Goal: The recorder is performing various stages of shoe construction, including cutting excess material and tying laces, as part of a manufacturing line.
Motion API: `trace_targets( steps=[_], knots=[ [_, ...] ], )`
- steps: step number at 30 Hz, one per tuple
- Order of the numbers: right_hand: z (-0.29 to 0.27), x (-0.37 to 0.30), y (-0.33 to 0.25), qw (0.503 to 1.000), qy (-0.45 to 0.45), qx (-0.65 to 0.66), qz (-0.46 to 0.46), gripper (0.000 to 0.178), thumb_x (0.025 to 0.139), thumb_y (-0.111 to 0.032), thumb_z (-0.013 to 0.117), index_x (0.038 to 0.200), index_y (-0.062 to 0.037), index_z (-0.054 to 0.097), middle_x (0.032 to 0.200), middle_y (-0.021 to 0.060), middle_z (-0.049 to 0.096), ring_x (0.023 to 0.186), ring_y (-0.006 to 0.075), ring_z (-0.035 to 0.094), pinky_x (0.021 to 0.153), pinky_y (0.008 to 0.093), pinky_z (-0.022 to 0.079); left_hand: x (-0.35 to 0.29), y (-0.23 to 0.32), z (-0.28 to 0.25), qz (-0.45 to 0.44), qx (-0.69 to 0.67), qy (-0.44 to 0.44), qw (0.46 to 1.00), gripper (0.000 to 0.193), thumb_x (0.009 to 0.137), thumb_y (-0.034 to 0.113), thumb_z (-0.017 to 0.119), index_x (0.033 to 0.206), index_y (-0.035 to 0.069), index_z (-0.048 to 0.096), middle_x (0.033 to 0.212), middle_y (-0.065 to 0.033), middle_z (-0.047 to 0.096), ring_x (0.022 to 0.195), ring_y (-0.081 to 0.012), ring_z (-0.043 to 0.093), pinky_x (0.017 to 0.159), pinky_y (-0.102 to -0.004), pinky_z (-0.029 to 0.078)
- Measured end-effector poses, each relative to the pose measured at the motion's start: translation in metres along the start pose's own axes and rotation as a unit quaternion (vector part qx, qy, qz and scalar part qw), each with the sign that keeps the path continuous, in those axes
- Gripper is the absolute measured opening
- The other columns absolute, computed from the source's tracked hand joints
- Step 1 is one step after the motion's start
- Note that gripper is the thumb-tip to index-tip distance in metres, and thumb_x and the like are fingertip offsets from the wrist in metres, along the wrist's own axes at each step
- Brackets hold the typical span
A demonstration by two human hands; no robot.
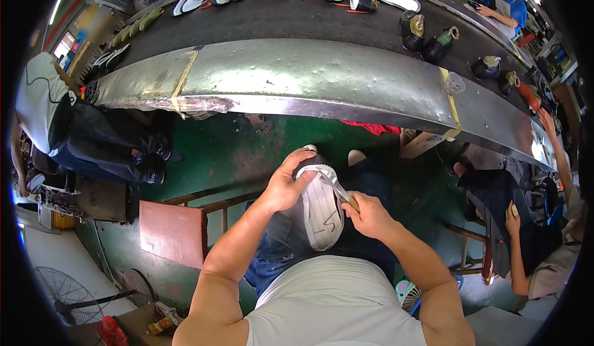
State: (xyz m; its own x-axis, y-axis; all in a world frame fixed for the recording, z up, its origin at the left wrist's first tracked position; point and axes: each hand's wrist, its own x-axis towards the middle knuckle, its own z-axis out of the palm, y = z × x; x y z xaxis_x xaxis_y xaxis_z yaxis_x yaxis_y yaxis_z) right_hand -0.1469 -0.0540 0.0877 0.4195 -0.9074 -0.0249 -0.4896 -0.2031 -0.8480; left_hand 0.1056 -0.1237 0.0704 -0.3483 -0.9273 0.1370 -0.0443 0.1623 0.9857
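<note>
Centre of the frame: the left hand (286,182) is clamped on a shoe (318,209), sole (323,225) upward; the right hand (370,214) grasps a tool (339,191), its tip apparently touching the sole.

White shirt (334,306), blue jeans (267,260)

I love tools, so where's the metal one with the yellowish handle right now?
In the head view, just right of centre, the yellowish-handled metal tool is in the right hand, its metal end over the white shoe sole.
</note>
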Motion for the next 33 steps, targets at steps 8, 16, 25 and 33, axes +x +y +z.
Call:
trace_targets(
  steps=[8, 16, 25, 33],
  knots=[
    [-0.016, 0.004, -0.049, 0.985, -0.066, -0.147, 0.058, 0.025, 0.093, -0.008, 0.059, 0.113, 0.0069, 0.055, 0.096, 0.0261, 0.064, 0.082, 0.0446, 0.065, 0.074, 0.0490, 0.052, 0.001, -0.004, -0.025, -0.117, -0.134, -0.081, 0.981, 0.052, 0.097, 0.014, 0.065, 0.146, 0.013, 0.047, 0.129, -0.0022, 0.057, 0.111, -0.0111, 0.055, 0.088, -0.0278, 0.049],
    [-0.044, 0.026, -0.046, 0.973, -0.172, 0.024, 0.151, 0.022, 0.096, -0.018, 0.059, 0.104, 0.0023, 0.056, 0.086, 0.0205, 0.066, 0.071, 0.0358, 0.067, 0.069, 0.0405, 0.055, 0.017, -0.001, -0.005, -0.197, -0.134, 0.045, 0.970, 0.039, 0.096, 0.008, 0.065, 0.134, 0.006, 0.057, 0.115, -0.0036, 0.064, 0.102, -0.0108, 0.058, 0.091, -0.0275, 0.049],
    [-0.025, 0.058, -0.049, 0.983, -0.095, -0.088, 0.133, 0.031, 0.099, -0.025, 0.057, 0.109, 0.0050, 0.055, 0.089, 0.0286, 0.065, 0.081, 0.0492, 0.062, 0.071, 0.0468, 0.051, 0.026, 0.007, -0.020, -0.225, -0.094, -0.013, 0.970, 0.050, 0.092, 0.011, 0.069, 0.139, 0.007, 0.053, 0.113, -0.0036, 0.065, 0.099, -0.0109, 0.059, 0.091, -0.0272, 0.049],
    [-0.012, 0.082, -0.028, 0.976, 0.170, -0.131, 0.041, 0.045, 0.083, -0.029, 0.081, 0.106, 0.0008, 0.057, 0.085, 0.0107, 0.067, 0.079, 0.0223, 0.067, 0.075, 0.0344, 0.053, 0.017, 0.005, -0.022, -0.213, -0.136, -0.093, 0.963, 0.087, 0.080, -0.004, 0.055, 0.159, 0.013, 0.025, 0.145, -0.0134, 0.050, 0.123, -0.0204, 0.053, 0.100, -0.0298, 0.046]
  ],
)
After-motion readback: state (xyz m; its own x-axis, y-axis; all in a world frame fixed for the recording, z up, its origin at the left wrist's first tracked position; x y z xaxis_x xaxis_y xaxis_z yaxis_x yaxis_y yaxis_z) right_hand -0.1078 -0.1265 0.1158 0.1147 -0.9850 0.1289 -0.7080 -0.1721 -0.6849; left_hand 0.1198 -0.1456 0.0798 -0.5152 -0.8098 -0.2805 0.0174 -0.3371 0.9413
